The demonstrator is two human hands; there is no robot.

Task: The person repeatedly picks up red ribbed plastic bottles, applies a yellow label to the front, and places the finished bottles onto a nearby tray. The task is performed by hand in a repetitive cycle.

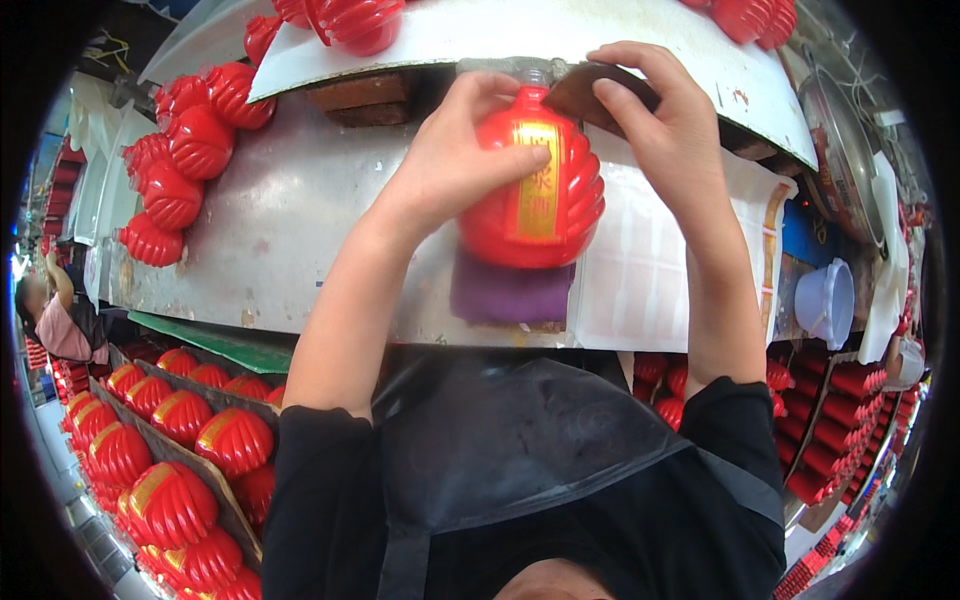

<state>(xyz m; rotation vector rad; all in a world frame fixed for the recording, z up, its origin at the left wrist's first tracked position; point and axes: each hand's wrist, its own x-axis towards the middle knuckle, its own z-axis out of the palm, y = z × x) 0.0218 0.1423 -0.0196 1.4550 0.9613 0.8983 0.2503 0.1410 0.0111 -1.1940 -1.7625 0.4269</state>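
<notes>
A red, ribbed, round-bellied bottle (580,215) with a clear neck lies tilted on a folded purple cloth (512,292) at the table's near edge. Down its front runs a gold label (522,215) with red lettering. My left hand (440,160) grips the bottle's left side, its thumb pressed on the label. In my right hand (672,125) is a thin dark flat piece like a scraper (580,97), pinched between thumb and fingers. One corner of it is close to the bottle's shoulder; whether it touches, I cannot tell.
A raised white board (480,35) spans the far side, propped on bricks (360,95). Red bottles (200,140) cluster at left. A whitish translucent sheet (635,265) lies right of the cloth, near a lavender bucket (825,303). Racks of bottles (235,440) stand below; another person (70,325) is far left.
</notes>
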